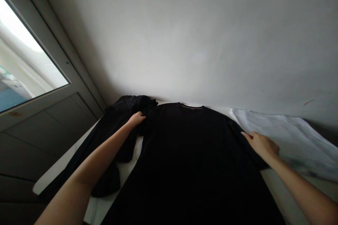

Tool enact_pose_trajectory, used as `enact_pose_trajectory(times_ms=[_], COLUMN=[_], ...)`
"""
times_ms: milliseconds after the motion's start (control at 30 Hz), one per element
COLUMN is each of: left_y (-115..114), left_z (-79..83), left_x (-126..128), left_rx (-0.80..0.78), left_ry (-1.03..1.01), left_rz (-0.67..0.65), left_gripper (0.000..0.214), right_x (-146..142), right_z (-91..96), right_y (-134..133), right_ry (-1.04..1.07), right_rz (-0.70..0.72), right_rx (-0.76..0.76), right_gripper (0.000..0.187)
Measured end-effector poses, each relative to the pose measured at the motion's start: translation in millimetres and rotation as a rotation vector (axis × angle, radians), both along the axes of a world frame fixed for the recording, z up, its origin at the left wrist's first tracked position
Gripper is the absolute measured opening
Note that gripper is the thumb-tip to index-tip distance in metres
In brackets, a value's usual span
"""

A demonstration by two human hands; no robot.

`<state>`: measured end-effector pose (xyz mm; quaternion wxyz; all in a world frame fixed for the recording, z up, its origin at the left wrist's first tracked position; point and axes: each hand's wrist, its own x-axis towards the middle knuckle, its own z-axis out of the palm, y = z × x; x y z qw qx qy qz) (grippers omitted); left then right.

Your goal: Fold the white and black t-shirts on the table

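A black T-shirt [190, 154] lies spread flat on a white surface [132, 167], its collar toward the wall. My left hand [136, 118] reaches to the shirt's left shoulder, fingers curled on the dark cloth there. My right hand [261, 145] rests on the shirt's right sleeve, fingers closed on its edge. Whether the cloth is pinched or only pressed is hard to see in the dim light.
Another dark garment [116, 137] lies bunched to the left of the shirt. White cloth [287, 137] lies to the right. A plain wall [200, 38] stands just behind. A grey door with a window [39, 88] is at the left.
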<state>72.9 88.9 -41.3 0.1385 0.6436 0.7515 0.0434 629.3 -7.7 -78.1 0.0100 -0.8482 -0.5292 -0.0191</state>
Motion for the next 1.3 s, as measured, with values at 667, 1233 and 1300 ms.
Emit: enact_pose_trajectory(times_ms=[667,1233,1300], left_y=[31,65,72], left_z=[23.9,-59.1,-56.7], left_x=[-12,171,168], left_rx=[0.181,0.247,0.238], left_ry=[0.186,0.159,0.147], left_rz=[-0.125,-0.328,-0.309], left_gripper=[0.025,0.064,0.064], right_x=[9,-106,-103], right_z=[34.9,-17.3,-15.4], right_y=[58,130,137], right_ry=[-0.216,0.183,0.201], right_rz=[0.074,0.485,0.507], right_rx=[-0.086,-0.145,-0.143], right_gripper=[0.027,0.067,0.068])
